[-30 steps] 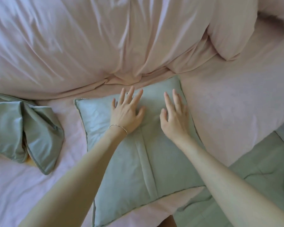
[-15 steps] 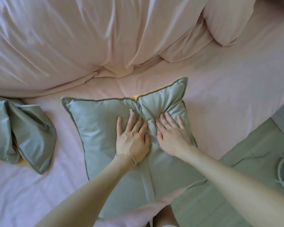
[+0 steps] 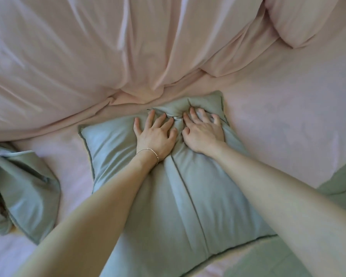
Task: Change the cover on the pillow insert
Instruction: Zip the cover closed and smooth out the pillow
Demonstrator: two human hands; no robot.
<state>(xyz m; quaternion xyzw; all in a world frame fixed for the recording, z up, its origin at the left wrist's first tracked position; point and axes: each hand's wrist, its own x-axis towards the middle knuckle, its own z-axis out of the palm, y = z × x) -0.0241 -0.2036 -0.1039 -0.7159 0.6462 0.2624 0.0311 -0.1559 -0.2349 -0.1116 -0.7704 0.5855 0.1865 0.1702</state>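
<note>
Head view: green pillow is lying flat on the pink sheet, its near edge reaching the bed's edge. A vertical seam is running down the pillow's middle. Piped edging is showing along its left and near sides.

Left hand is pressing palm-down on the pillow's far half, just left of the seam. Fingers are spread and nearly straight, tips digging into the fabric near the far edge. Not gripping anything. Thin bracelet is sitting on that wrist.

Right hand is pressing down just right of the seam, close beside the left hand, thumbs nearly meeting. Fingers are spread and bent a little, tips sinking into the cover. Cannot tell whether they are pinching cloth or only pushing; it looks like pushing.

Fabric is bunching into puckers between and beyond the two hands, at the pillow's far edge.

Pink duvet is lying crumpled beyond the pillow, its hem just touching the far edge. Pink pillow is sitting far right of it. Second green cover is lying crumpled well left of the pillow, something yellow peeking under it. Green floor covering is showing to the pillow's right, off the bed.
</note>
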